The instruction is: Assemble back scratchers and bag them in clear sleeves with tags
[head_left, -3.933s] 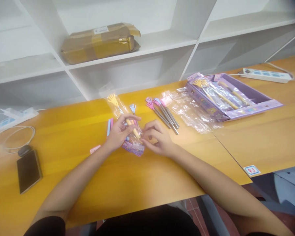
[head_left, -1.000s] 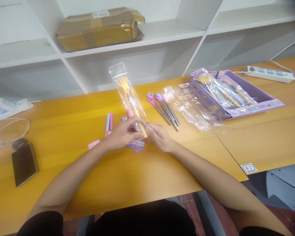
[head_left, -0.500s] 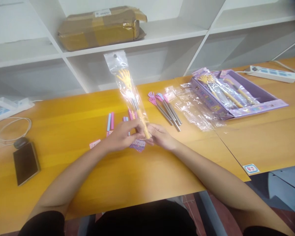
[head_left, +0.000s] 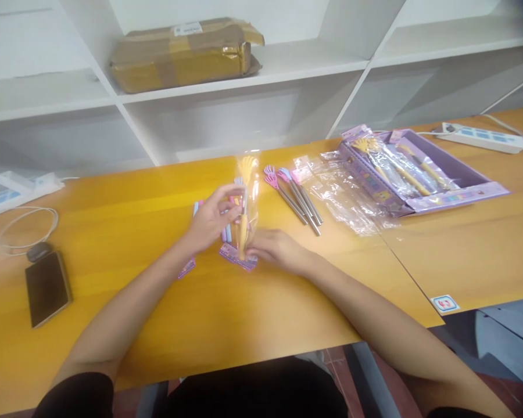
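Scratcher (head_left: 244,217) was positioned nearly upright above the table (head_left: 192,325), in a clear bag (head_left: 253,200) between the two hands. Its yellow head (head_left: 247,167) was formed with spread prongs and was blurred slightly. A slim silver rod (head_left: 244,202) was joined to a plain yellow handle (head_left: 243,241) at the lower end. The rod was held through the bag by the left hand (head_left: 211,217), thumb and fingers narrowed. The bag was pinched near the handle's end by the right hand (head_left: 281,249).

One scratcher was held. At least three loose scratchers (head_left: 303,203), with pink and blue heads, were laid to the right; the exact number was obscured by overlap. One purple box (head_left: 457,197) was placed farther right, and at least two bagged yellow scratchers (head_left: 409,177) were contained in it. Two power strips (head_left: 482,136), one phone (head_left: 47,290) and one carton (head_left: 183,55) were also seen. Purple cards (head_left: 229,252) were partly covered and could not be counted.
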The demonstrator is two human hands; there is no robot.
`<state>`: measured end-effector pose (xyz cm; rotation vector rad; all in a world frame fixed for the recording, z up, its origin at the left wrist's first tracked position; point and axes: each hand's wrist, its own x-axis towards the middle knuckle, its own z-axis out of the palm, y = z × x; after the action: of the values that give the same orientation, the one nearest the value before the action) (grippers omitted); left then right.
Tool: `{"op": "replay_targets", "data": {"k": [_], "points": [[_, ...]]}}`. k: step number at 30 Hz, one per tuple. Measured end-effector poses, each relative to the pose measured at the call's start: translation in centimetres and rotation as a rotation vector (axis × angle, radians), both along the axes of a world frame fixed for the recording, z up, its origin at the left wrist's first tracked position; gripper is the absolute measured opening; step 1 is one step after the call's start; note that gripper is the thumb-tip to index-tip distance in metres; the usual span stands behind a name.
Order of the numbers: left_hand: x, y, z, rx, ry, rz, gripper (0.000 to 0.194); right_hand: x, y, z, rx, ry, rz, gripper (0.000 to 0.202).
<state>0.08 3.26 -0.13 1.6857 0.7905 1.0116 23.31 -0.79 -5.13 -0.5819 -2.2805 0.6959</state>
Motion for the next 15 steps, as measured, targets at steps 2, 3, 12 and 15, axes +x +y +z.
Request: {"op": "replay_targets", "data": {"k": [2, 3, 12, 15], "points": [[-0.5, 0.6, 0.2, -0.031, -0.062, 0.028, 0.041, -0.4, -0.5, 0.2, -0.037, -0.05, 0.061, 0.031], [-0.8, 0.9, 0.4, -0.033, -0.088, 0.05, 0.042, -0.6, -0.7, 0.3, -0.057, -0.076, 0.083, 0.031], [-2.5, 2.5, 1.1, 0.124, -0.188, 0.362, 0.028, -1.1, -1.3, 0.2, -0.126, -0.158, 0.166, 0.023], [-2.6, 2.6, 1.0, 0.133, -0.203, 0.445, 0.021, -1.1, -1.5, 0.2, -0.122, -0.207, 0.2, 0.021]]}}
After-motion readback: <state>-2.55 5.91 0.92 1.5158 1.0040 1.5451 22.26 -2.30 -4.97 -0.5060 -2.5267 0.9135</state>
